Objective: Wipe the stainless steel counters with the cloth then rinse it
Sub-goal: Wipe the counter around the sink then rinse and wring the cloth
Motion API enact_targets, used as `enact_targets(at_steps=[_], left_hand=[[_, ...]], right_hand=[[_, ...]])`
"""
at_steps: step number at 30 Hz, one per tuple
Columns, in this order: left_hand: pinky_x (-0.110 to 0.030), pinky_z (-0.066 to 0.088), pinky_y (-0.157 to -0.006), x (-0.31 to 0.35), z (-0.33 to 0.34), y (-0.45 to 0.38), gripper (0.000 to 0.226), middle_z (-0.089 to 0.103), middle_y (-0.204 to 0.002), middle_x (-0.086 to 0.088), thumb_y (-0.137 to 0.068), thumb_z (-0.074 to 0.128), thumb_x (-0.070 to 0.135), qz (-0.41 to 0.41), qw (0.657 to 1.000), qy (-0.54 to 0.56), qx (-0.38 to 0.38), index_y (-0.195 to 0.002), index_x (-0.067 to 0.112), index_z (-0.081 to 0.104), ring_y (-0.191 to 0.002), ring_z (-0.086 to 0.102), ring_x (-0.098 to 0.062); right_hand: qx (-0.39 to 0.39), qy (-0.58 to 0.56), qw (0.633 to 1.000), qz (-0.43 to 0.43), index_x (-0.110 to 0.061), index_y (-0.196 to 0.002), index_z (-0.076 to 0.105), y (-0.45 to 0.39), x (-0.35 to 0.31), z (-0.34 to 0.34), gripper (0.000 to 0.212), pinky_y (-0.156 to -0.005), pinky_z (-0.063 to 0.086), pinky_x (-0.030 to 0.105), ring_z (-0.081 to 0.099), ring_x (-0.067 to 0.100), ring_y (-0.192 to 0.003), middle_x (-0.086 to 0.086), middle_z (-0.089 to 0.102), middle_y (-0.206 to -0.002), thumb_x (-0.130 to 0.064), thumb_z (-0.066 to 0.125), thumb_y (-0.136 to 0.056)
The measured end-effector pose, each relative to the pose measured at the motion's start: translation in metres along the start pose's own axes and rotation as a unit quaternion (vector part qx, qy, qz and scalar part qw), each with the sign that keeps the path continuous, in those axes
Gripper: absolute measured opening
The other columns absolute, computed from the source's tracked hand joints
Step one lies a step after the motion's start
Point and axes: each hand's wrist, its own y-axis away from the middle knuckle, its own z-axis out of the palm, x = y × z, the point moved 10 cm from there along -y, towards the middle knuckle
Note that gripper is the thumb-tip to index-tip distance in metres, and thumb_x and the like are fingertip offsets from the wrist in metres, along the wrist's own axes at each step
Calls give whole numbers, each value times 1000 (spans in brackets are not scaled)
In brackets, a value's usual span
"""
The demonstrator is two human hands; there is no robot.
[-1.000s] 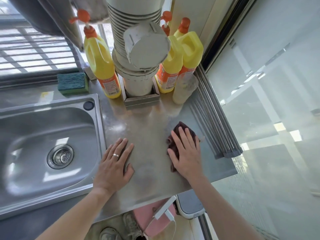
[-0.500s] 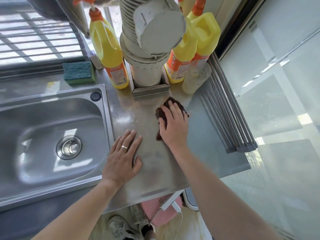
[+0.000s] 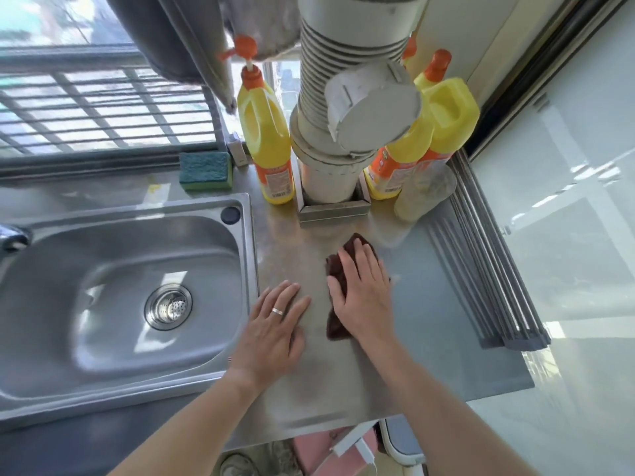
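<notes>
Nearby, sink [image 3: 103,286] sits empty; right hand [image 3: 364,297] presses cloth [image 3: 338,269].

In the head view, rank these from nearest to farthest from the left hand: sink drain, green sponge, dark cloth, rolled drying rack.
From the left hand:
1. Dark cloth, just to its right, under the right hand.
2. Sink drain, to its left in the basin.
3. Green sponge, behind the sink, and rolled drying rack, at the counter's right edge: too close to call.
</notes>
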Motion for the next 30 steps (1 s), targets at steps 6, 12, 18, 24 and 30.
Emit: enact_targets(at_steps=[6,12,18,24,30], left_hand=[[-51,36,-117,-1,-1,-2,60,52,-147,-11,-78,64,22,4,1000,4,24,-137,12,61,-143,45,-33],[-50,35,-118,-2,-3,-1,56,53,-146,-10,-76,67,21,7,999,18,36,-131,15,65,-141,46,-32],[-48,32,-120,-2,-4,-2,57,52,-146,-9,-76,68,23,-5,999,25,26,-132,15,64,-142,45,-32],[-49,34,-119,-2,-8,-1,58,53,-145,-11,-76,69,23,-11,999,30,30,-131,6,63,-140,47,-33],[-48,32,-120,-2,-6,0,58,52,-146,-10,-74,72,23,3,999,25,29,-130,7,62,-141,45,-31]], right_hand=[[-37,-89,977,-189,-24,-138,62,-57,-78,26,42,-120,33,42,44,23,-147,1,52,-156,-34,55,-98],[-42,-91,973,-208,-24,-133,65,-48,-21,6,38,-120,35,37,50,19,-142,-3,58,-149,-21,58,-96],[-28,-113,980,-163,-21,-124,69,-50,-53,10,34,-118,38,38,54,18,-137,-2,64,-142,-18,58,-93],[-47,-134,965,-220,-20,-124,70,-53,-73,18,33,-112,45,40,57,20,-135,0,66,-141,-12,60,-94],[12,-41,998,49,-22,-136,62,-33,102,-35,34,-117,42,45,52,24,-139,-1,58,-150,-17,53,-103]])
